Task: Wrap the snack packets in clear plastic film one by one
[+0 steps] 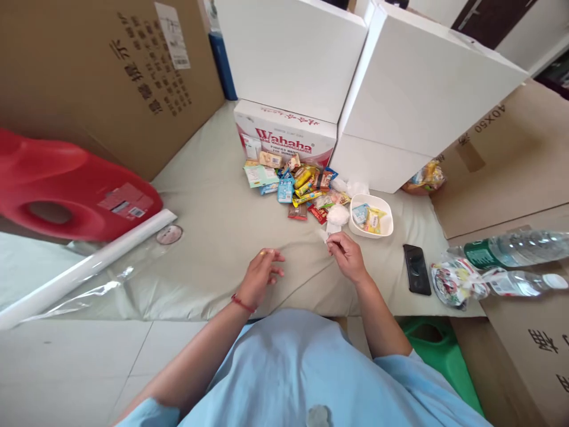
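Observation:
My right hand [348,256] is closed in a pinch on a small white piece [325,235], its kind too small to make out. Just beyond the fingertips lies a crumpled white bundle [338,214]. To its right sits a white plastic tub [372,233] holding a blue-and-white packet [360,214] and a yellow packet [374,220]. Over the cloth, my left hand [261,276] is held with loosely curled fingers apart and nothing in them. A heap of wrapped snacks, including a yellow wrapper [306,197] and a blue packet [285,190], lies ahead of both hands.
A Wahaha carton [287,133] and white boxes [400,89] stand behind the heap. On the left are a red jug [75,184] and a clear film roll [89,270]. A black phone [416,270] and plastic bottles [524,249] lie at right.

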`<state>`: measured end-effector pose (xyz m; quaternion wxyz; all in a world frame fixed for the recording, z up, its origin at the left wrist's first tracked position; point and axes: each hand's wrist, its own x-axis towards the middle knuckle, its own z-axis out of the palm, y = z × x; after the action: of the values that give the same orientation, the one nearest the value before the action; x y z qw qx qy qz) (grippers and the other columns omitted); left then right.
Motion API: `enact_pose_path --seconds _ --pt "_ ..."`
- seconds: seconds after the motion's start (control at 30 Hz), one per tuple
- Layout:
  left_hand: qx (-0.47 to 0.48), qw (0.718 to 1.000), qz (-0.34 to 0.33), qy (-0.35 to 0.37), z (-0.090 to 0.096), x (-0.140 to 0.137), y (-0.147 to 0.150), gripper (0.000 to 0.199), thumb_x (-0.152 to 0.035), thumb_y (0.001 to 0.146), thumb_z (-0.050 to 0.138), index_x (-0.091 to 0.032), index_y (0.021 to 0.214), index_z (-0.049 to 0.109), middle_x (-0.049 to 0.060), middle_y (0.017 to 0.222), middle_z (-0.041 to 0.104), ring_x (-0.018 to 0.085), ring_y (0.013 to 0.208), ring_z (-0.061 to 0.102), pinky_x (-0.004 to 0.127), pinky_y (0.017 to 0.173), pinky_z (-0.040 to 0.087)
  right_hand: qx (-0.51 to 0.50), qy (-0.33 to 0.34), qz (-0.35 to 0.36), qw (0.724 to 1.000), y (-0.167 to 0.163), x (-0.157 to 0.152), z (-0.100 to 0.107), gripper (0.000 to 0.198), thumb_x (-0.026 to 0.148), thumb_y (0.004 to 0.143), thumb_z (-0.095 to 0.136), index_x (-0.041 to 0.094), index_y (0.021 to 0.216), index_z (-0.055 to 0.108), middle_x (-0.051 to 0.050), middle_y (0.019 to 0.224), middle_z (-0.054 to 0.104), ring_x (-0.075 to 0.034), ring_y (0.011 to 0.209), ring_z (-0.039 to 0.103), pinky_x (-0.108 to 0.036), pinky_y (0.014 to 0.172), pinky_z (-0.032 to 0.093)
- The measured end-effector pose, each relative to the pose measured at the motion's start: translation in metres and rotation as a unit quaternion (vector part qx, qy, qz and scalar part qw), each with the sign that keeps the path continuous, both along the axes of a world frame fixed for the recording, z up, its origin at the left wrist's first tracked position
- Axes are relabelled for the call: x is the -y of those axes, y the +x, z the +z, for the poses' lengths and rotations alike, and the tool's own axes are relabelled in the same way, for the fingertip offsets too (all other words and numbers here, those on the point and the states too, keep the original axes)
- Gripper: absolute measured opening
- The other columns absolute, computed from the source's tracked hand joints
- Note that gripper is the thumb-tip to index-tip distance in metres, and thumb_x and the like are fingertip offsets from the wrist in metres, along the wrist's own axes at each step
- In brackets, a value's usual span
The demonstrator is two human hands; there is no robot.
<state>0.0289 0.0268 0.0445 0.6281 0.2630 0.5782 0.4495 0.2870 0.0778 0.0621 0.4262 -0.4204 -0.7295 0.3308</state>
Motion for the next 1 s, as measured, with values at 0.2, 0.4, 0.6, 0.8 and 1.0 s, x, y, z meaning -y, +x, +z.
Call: enact_pose_path --seconds 0.2,0.4,0.6,0.8,1.0 --pt "0.217 0.963 -0.132 -0.087 0.008 -0.020 0.031 0.056 -0.070 0.075 0.077 -0.018 0.089 0.065 0.009 0.085 0.074 0.022 0.080 0.073 0.033 0.070 0.058 0.093 0.109 0.130 0.981 -0.031 0.035 0.009 0.024 0.016 0.103 0.045 0.024 0.114 0.066 -0.009 0.106 0.067 -0.020 0.099 0.065 -0.033 0.084 0.056" --pt "0.201 0.977 -0.067 0.004 -0.001 -0.007 0.039 0.043 -0.047 0.063 0.094 -0.016 0.076 0.069 0.000 0.076 0.068 0.013 0.076 0.064 0.028 0.080 0.055 0.043 0.055 0.109 0.992 -0.033 0.061 -0.004 0.020 0.018 0.103 0.052 0.025 0.111 0.068 -0.008 0.106 0.069 -0.019 0.098 0.067 -0.031 0.084 0.056" --pt "0.124 0.985 -0.098 0.071 0.000 0.002 0.043 0.045 -0.058 0.072 0.085 -0.016 0.077 0.070 0.001 0.078 0.067 0.014 0.075 0.059 0.031 0.081 0.053 0.007 -0.080 -0.038 0.996 -0.028 0.051 -0.006 0.016 0.035 0.093 0.072 0.023 0.104 0.070 -0.004 0.100 0.065 -0.011 0.064 0.055 -0.027 0.060 0.047" --pt "0.090 0.985 -0.110 0.101 -0.001 0.007 0.039 0.045 -0.059 0.075 0.083 -0.017 0.078 0.066 -0.001 0.075 0.062 0.014 0.074 0.056 0.030 0.077 0.047 -0.157 -0.265 -0.011 0.951 -0.038 0.042 -0.014 0.027 0.046 0.086 0.077 0.021 0.082 0.067 0.003 0.073 0.056 -0.010 0.059 0.046 -0.024 0.056 0.038" --pt "0.100 0.979 -0.135 0.112 -0.002 0.011 0.019 0.042 -0.058 0.080 0.079 -0.019 0.078 0.063 0.000 0.073 0.062 0.014 0.072 0.055 0.029 0.075 0.044 -0.385 -0.411 -0.046 0.825 -0.030 0.039 -0.012 0.038 0.040 0.071 0.090 0.022 0.078 0.058 0.008 0.064 0.040 -0.006 0.052 0.034 -0.018 0.045 0.030"
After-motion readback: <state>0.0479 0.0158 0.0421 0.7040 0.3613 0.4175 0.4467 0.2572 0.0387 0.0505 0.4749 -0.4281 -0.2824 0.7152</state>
